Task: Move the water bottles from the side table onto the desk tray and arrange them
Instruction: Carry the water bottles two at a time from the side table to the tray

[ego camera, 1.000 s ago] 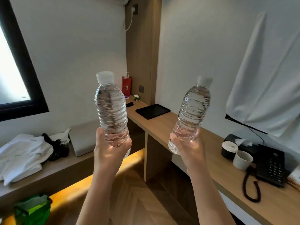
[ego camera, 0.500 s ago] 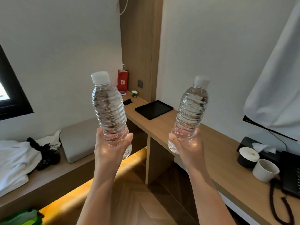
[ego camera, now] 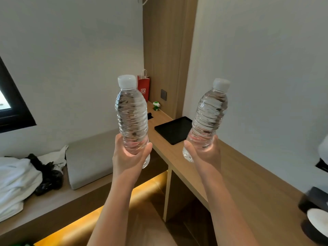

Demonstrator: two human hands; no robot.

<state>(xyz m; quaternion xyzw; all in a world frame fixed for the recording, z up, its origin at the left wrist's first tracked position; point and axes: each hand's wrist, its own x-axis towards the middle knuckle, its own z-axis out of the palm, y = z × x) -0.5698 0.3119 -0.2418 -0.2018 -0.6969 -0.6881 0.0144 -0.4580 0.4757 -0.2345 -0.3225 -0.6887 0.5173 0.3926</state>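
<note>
My left hand [ego camera: 130, 158] grips the base of a clear water bottle [ego camera: 131, 112] with a white cap, held upright in the air. In my right hand [ego camera: 205, 155] is a second clear bottle [ego camera: 210, 112], also held by its base and leaning a little to the right. Both bottles hang in front of me above the near end of the wooden desk [ego camera: 248, 174]. The black desk tray [ego camera: 173, 129] lies flat on the desk, between and beyond the two bottles, with nothing on it.
A red paper bag [ego camera: 144, 87] and a small green and white object [ego camera: 156, 105] stand in the desk's far corner. A grey cushion [ego camera: 88, 157] and white and black clothes [ego camera: 26, 176] lie on the low bench at left. A dark lidded box [ego camera: 314, 215] sits at right.
The view has swung right and closer to the desk. The tray now looks larger and sits between the bottles. The phone and cup have slid out of view at right.
</note>
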